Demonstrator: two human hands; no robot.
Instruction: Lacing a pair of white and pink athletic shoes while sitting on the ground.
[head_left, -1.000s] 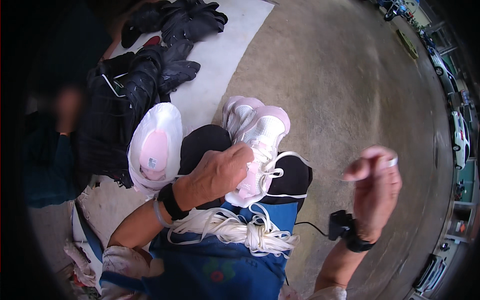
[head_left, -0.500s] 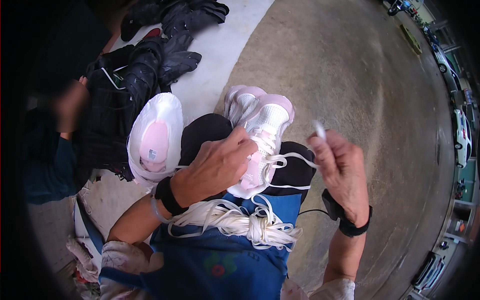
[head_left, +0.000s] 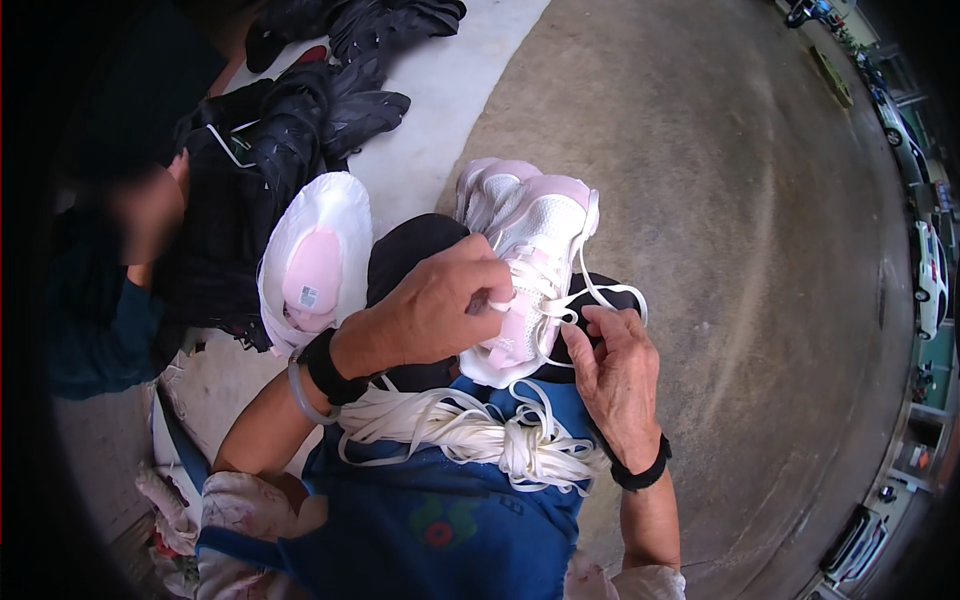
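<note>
Concrete ground, seen from above, surrounds a seated person with a bundle of white laces point(head_left: 500, 440) on a blue apron; the right hand point(head_left: 620, 375), raised clear at the side a second ago, has come down so its fingers pinch a white lace at the pink and white shoe point(head_left: 530, 270). The left hand point(head_left: 430, 315) stays closed around that shoe on the lap, so lacing looks underway. Farther left lies a second shoe point(head_left: 315, 260), sole up, with a small square sticker, then black shoes point(head_left: 330, 90).
</note>
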